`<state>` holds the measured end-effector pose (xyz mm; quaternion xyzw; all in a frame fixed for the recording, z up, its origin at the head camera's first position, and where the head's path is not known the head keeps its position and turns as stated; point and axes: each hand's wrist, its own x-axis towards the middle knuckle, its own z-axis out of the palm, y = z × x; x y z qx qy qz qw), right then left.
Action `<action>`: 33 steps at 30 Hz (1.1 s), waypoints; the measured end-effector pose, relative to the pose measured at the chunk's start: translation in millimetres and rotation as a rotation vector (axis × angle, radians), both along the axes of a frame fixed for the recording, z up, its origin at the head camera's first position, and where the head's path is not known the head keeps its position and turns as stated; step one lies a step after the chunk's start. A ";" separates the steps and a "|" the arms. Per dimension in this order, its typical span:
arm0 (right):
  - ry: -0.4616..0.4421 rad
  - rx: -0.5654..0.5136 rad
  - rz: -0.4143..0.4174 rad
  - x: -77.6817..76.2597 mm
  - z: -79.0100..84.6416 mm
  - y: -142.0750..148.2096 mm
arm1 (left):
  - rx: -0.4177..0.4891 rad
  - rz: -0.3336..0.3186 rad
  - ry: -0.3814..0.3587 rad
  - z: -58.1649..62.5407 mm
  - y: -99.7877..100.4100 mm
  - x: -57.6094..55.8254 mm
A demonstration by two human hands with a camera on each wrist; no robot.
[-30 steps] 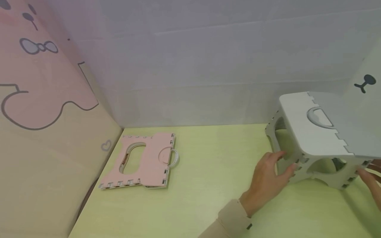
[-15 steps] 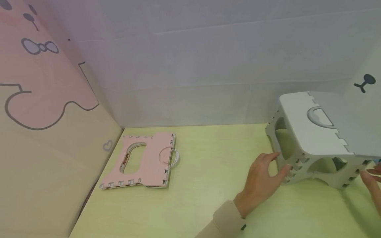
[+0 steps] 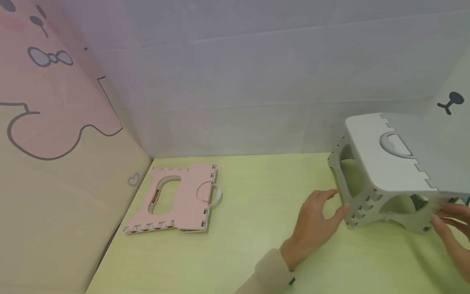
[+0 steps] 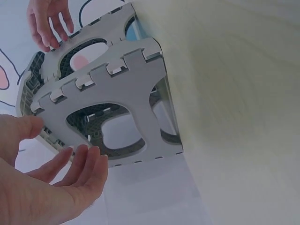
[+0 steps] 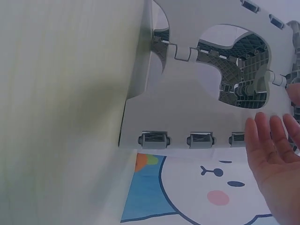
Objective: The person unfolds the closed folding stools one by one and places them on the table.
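A grey-white folding step stool (image 3: 387, 159) stands unfolded on its legs at the right of the table in the head view. Close to its left front corner is my left hand (image 3: 313, 224), thumb and fingers spread apart. In the left wrist view that hand (image 4: 61, 183) has loosely bent fingers beside the leg panel (image 4: 101, 91), with nothing held. My right hand (image 3: 453, 228) is at the right front corner, partly cut off by the frame. Its straight fingers (image 5: 276, 140) lie by the hinged edge in the right wrist view; whether they press on it is unclear.
A pink folding stool (image 3: 189, 196) lies folded flat at the table's left, its pale handle (image 3: 216, 195) pointing right. The yellow-green table (image 3: 253, 245) meets a whitish wall sheet (image 3: 227, 81) behind. Printed cartoon panels (image 3: 55, 122) stand at the sides.
My left hand has drawn back left and slightly down, away from the stool's corner. The right hand has shifted slightly left along the stool's right edge. Both stools keep their places.
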<state>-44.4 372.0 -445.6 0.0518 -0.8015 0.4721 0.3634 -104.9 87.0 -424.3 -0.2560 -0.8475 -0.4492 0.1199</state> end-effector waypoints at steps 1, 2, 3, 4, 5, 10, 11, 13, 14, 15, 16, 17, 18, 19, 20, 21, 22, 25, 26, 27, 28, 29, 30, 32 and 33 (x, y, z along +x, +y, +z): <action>0.024 -0.012 0.034 -0.3 -1.1 -0.2 | 0.002 0.002 0.005 0.0 -1.2 0.1; 0.045 -0.020 0.062 -0.8 -2.3 -0.3 | 0.004 0.002 0.010 0.1 -2.3 0.2; 0.055 -0.027 0.083 -1.0 -3.1 -0.9 | 0.007 0.001 0.012 0.1 -3.3 0.2; 0.060 -0.025 0.095 -0.8 -3.0 -2.1 | 0.011 -0.001 0.014 0.2 -4.5 0.4; 0.054 -0.021 0.098 -0.3 -2.2 -3.5 | 0.012 -0.003 0.017 0.2 -5.5 0.5; 0.047 0.009 0.141 2.2 -0.8 -10.0 | 0.012 -0.008 0.009 0.7 -11.0 1.3; 0.059 -0.001 0.161 1.7 -1.8 -10.9 | 0.010 -0.007 0.012 0.9 -12.5 1.6; 0.082 -0.001 0.186 0.8 -4.0 -13.2 | 0.008 -0.007 0.008 1.3 -15.8 2.3; 0.093 0.001 0.192 0.1 -5.1 -14.3 | 0.008 -0.007 0.009 1.4 -17.6 2.5; 0.089 0.002 0.193 0.2 -3.6 -17.0 | 0.008 -0.007 0.013 1.3 -19.3 2.7; 0.081 0.005 0.195 0.2 -2.7 -18.9 | 0.008 -0.006 0.020 1.1 -21.2 2.9; 0.064 0.011 0.189 1.0 -0.9 -21.1 | 0.009 -0.007 0.022 0.7 -22.9 3.0; 0.052 0.021 0.185 1.8 0.7 -23.5 | 0.012 -0.009 0.019 0.4 -24.6 3.0; 0.031 0.028 0.178 2.7 2.7 -25.5 | 0.012 -0.011 0.022 -0.1 -25.9 2.8; 0.015 0.040 0.172 3.6 4.5 -27.4 | 0.011 -0.013 0.026 -0.5 -27.1 2.6; -0.002 0.045 0.171 4.6 6.0 -29.5 | 0.011 -0.014 0.024 -0.7 -28.4 2.6; -0.018 0.050 0.167 5.1 7.3 -31.6 | 0.011 -0.015 0.022 -0.8 -29.7 2.4; -0.047 0.062 0.169 5.6 9.2 -36.9 | 0.007 -0.017 0.016 -0.4 -33.4 2.1; -0.045 0.068 0.173 5.1 8.9 -38.3 | 0.007 -0.018 0.013 -0.4 -34.6 2.0; -0.049 0.072 0.175 4.9 8.7 -39.7 | 0.006 -0.019 0.010 -0.4 -36.0 2.0; -0.045 0.079 0.178 4.1 8.4 -40.9 | 0.005 -0.019 0.008 -0.4 -37.3 1.9; -0.036 0.082 0.185 3.6 8.2 -41.8 | 0.005 -0.021 0.007 -0.5 -38.5 1.8; -0.026 0.085 0.195 2.8 7.9 -42.8 | 0.006 -0.023 0.006 -0.7 -39.7 1.7; -0.003 0.089 0.218 1.5 8.0 -44.3 | 0.006 -0.024 0.006 -1.0 -42.4 1.4; 0.000 0.099 0.223 1.2 8.4 -45.3 | 0.006 -0.023 0.006 -1.1 -43.7 1.2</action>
